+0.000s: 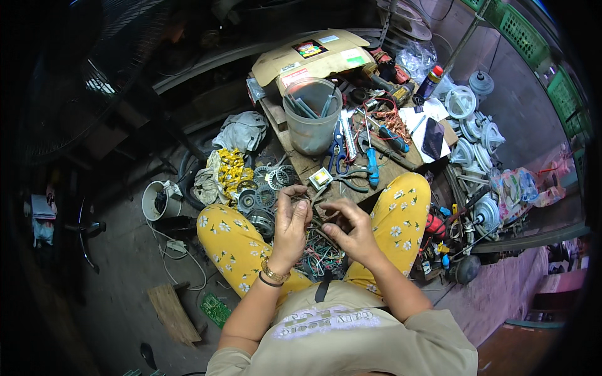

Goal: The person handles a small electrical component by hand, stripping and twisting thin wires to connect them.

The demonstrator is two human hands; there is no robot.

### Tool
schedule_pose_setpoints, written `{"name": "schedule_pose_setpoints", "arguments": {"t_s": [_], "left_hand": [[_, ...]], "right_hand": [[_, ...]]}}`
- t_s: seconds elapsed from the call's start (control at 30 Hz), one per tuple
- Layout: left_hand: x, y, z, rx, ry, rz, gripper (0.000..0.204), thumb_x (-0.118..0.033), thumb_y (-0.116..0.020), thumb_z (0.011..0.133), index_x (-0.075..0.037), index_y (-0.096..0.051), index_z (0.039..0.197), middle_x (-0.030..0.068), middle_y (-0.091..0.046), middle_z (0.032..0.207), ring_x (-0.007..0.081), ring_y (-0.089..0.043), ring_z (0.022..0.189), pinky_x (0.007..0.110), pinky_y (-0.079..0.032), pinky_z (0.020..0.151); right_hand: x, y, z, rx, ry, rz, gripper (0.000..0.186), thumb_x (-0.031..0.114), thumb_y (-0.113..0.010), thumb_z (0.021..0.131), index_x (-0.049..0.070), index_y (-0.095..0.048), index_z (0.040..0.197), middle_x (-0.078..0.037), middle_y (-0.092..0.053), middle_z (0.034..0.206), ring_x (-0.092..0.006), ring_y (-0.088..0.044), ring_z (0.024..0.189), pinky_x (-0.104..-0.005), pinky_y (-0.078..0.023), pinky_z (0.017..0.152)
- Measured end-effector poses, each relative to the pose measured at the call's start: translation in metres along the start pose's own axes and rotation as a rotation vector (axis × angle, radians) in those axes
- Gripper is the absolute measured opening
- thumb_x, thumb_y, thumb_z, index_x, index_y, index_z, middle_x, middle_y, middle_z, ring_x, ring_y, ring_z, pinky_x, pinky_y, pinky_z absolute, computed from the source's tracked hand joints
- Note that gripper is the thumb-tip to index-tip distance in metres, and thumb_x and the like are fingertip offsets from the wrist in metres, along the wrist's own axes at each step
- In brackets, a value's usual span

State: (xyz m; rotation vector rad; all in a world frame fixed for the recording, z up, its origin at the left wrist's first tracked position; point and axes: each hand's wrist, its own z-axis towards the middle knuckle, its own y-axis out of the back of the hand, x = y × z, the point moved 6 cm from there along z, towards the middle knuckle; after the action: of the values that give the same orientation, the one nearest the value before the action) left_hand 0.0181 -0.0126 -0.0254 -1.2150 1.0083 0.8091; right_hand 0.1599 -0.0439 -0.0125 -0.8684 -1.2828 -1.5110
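Over my lap, my left hand [292, 218] is closed, its fingers curled toward the thumb. Close on its right, my right hand [352, 229] is also closed, thumb toward bent fingers. Something thin and dark seems to be between the two hands, too small to name. Beneath them, between my knees, lies a tangle of coloured wires [323, 255]. Just ahead on the wooden bench [307, 168] sit a small white-and-yellow block [320, 178] and dark-handled pliers [352, 182]. Blue scissors [339, 147] and a blue-handled screwdriver [372, 169] lie behind these.
A translucent bucket [308, 135] holding rods stands before a cardboard box [332, 55]. Copper wire [394, 118], a phone [433, 138] and a spray can [429, 84] lie to the right, near white plastic parts [463, 153]. Metal rings [266, 197] and yellow pieces [235, 170] are left.
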Motion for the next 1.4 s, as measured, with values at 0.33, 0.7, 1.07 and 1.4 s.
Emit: {"name": "schedule_pose_setpoints", "arguments": {"t_s": [0.33, 0.7, 1.07, 1.4], "left_hand": [[0.004, -0.005, -0.006, 0.265, 0.1, 0.213, 0.017, -0.008, -0.042, 0.102, -0.001, -0.044, 0.118, 0.0006, -0.052, 0.078, 0.0071, -0.041, 0.067, 0.023, -0.039, 0.062], [-0.029, -0.009, -0.008, 0.46, -0.196, 0.967, 0.01, -0.01, -0.052, 0.096, -0.003, -0.058, 0.102, 0.0125, -0.066, 0.082, 0.0282, -0.064, 0.074, 0.038, -0.048, 0.064], [-0.021, -0.007, -0.002, 0.358, -0.074, 1.208, 0.007, -0.01, -0.054, 0.094, -0.002, -0.056, 0.094, 0.0198, -0.066, 0.079, 0.0408, -0.064, 0.075, 0.048, -0.05, 0.064], [-0.007, 0.007, -0.003, 0.259, -0.054, 0.919, 0.009, -0.01, -0.054, 0.097, -0.002, -0.054, 0.098, 0.0165, -0.061, 0.077, 0.0305, -0.061, 0.071, 0.037, -0.047, 0.064]], "right_hand": [[0.0, -0.005, 0.026, 0.122, -0.195, 0.405, 0.01, 0.005, -0.064, 0.09, -0.004, -0.061, 0.09, -0.007, -0.064, 0.084, -0.0107, -0.06, 0.075, -0.0207, -0.048, 0.068], [-0.019, 0.009, 0.022, 0.477, -0.579, 0.857, 0.017, 0.021, -0.051, 0.094, 0.005, -0.056, 0.09, -0.003, -0.058, 0.077, -0.0077, -0.049, 0.06, -0.0202, -0.039, 0.053], [0.042, 0.012, 0.02, 0.204, 0.603, -0.769, 0.029, 0.011, -0.068, 0.075, 0.005, -0.067, 0.103, -0.006, -0.058, 0.085, -0.0243, -0.06, 0.081, -0.0343, -0.053, 0.068], [0.015, 0.002, 0.024, 0.235, 0.576, -0.639, 0.013, 0.004, -0.064, 0.076, 0.001, -0.061, 0.089, -0.01, -0.064, 0.086, -0.0231, -0.064, 0.081, -0.0358, -0.054, 0.065]]}}
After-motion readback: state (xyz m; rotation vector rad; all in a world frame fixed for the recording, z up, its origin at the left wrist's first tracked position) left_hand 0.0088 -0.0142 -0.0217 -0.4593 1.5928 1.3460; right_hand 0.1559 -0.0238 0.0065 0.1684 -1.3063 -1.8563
